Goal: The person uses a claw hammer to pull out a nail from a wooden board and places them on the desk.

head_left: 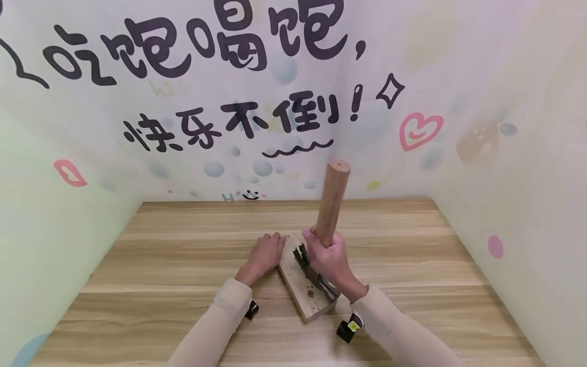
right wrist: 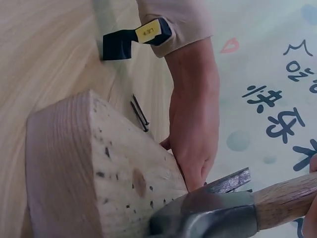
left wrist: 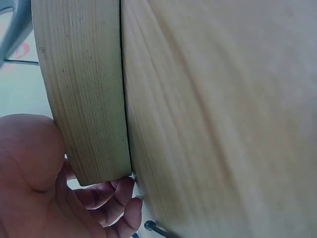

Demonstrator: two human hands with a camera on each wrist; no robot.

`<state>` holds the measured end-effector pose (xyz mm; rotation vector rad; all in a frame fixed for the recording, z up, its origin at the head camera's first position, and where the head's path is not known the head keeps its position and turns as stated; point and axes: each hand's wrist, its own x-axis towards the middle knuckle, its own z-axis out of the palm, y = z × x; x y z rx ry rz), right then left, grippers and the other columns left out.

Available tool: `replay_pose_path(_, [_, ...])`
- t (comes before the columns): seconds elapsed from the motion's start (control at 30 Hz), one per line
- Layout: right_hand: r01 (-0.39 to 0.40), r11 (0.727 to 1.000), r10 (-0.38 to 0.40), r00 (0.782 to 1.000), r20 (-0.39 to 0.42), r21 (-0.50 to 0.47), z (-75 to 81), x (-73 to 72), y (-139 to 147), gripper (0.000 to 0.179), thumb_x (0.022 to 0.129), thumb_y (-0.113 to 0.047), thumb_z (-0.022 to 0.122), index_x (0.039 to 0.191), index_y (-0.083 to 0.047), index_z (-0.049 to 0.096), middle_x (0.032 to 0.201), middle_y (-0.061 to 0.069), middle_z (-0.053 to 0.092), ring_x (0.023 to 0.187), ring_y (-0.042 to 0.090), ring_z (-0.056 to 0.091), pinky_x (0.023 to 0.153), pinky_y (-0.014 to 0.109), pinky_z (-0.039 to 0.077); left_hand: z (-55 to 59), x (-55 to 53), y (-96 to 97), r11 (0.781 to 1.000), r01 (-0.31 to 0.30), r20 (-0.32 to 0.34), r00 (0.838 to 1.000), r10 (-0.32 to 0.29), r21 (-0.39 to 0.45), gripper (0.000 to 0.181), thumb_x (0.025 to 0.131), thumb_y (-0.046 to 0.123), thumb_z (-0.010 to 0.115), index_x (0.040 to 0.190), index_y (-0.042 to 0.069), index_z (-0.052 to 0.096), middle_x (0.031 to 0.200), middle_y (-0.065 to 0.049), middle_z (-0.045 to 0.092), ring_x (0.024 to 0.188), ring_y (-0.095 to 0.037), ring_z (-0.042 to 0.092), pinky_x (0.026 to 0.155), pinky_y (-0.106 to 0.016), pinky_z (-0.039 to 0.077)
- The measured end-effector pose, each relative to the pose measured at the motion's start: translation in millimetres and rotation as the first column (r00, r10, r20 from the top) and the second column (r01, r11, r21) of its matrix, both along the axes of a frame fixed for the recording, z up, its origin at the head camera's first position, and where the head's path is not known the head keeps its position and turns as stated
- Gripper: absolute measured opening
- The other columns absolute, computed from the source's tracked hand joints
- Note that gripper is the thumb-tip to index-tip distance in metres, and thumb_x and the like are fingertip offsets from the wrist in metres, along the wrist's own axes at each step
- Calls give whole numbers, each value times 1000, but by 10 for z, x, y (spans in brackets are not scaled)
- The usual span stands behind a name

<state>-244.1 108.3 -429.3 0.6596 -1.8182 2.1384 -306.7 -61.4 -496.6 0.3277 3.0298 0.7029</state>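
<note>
A thick wooden board (head_left: 293, 278) lies at a slant on the table, with a knot and many small dark marks on its upper face. My left hand (head_left: 266, 253) holds the board's far end; in the left wrist view its fingers (left wrist: 111, 203) curl around that end. With my right hand (head_left: 328, 257) I grip a claw hammer (head_left: 332, 201) by its wooden handle, close to the head. The handle stands nearly upright. Over the board, the dark metal head (right wrist: 213, 215) has its claw toward the far end. Whether a nail sits in the claw cannot be seen.
Two loose nails (right wrist: 139, 114) lie on the table left of the board in the right wrist view. The wood-grain table (head_left: 183, 224) meets printed walls (head_left: 504, 127) at the back and sides. Wrist cameras (head_left: 348, 329) hang beneath both sleeves.
</note>
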Motion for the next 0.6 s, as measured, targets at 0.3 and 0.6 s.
replay_pose_path(0.3, [-22, 1000, 20, 992, -122, -11, 0, 34, 64, 21, 97, 3, 53, 78, 9, 48, 49, 16, 35, 39, 22, 34, 36, 26, 30, 44, 18, 8, 1000, -2, 29, 1000, 2, -6, 44, 109, 33, 34, 122, 1, 60, 115, -23, 61, 110, -43, 57, 95, -53, 46])
replay_pose_path(0.6, [-44, 999, 47, 990, -133, 23, 31, 40, 51, 20, 98, 3, 52, 79, 7, 49, 51, 21, 36, 40, 20, 36, 36, 26, 32, 59, 28, 24, 1000, -4, 20, 1000, 4, -7, 42, 108, 32, 35, 120, 1, 61, 111, -22, 61, 107, -42, 58, 94, -53, 46])
